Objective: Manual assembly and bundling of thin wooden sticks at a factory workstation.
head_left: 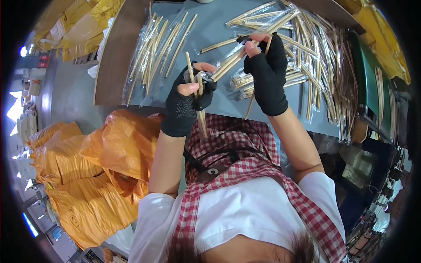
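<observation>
In my left hand [186,101], which wears a black fingerless-tip glove with a dotted palm, a few thin pale wooden sticks [202,122] are gripped, pointing up and down. My right hand [268,72], gloved alike, pinches a clear plastic sleeve with wooden sticks [230,65] in it. That sleeve slants down from the right fingers toward the left ones, its lower end close to the left fingertips. Whether it touches them I cannot tell. Another stick passes by the right fingers, partly hidden by the glove. Both hands are over the near edge of the grey table.
Sleeved sticks [151,57] lie at the table's left. A big heap of sleeved sticks [313,65] covers its right side. A wooden board [115,57] rises along the left edge. A green machine part [370,87] stands right. Orange sacks [101,175] are piled at lower left.
</observation>
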Demonstrator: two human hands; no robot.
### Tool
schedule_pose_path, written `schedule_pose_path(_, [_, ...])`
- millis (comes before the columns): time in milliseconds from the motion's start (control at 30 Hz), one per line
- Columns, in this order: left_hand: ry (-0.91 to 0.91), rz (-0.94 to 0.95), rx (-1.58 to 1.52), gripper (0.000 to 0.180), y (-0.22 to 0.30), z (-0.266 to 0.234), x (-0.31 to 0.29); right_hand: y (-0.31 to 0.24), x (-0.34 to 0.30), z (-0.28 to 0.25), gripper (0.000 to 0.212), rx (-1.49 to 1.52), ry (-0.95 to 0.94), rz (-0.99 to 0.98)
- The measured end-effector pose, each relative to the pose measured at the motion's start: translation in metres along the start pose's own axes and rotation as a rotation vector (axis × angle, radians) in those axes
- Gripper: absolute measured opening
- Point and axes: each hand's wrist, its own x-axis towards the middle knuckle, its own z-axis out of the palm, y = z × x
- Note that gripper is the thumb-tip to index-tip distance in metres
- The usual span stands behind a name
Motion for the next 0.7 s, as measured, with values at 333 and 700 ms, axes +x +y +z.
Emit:
schedule_pose_path(333, [0.387,0.003,0.378,0.018,-0.005,0.032,-0.007,-0.009,0.008,0.004,0.022,0.091,0.067,-0.003])
schedule_pose_path(700, [0.45,0.01,0.211,0.017,-0.029,0.011,-0.022,-0.02,0.028,-0.004,0.024,0.197,0.215,0.104])
